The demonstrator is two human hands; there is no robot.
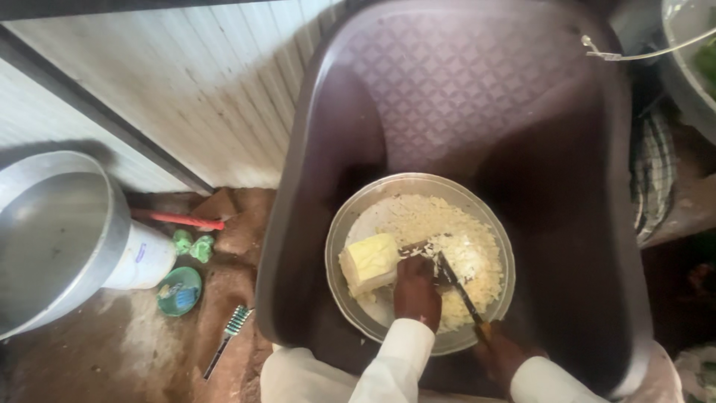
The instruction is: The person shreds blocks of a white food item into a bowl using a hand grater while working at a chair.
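A round metal plate (pixel 339 246) rests on the seat of a dark plastic chair (pixel 462 89). On it lie a pale yellow block (pixel 369 260) and a heap of fine white shreds (pixel 462 250). My left hand (pixel 416 292) presses on the plate beside the block, fingers touching it. In my right hand (pixel 501 357), low at the plate's near rim, is a dark-bladed knife (pixel 456 285) that points up-left into the shreds. Both arms wear white sleeves.
A large metal basin (pixel 52 231) sits on a white tub at left. On the dirt floor lie a red stick (pixel 179 220), a green lid (pixel 179 291) and a brush (pixel 227 336). A metal pot (pixel 690 67) and checked cloth (pixel 656 172) stand right.
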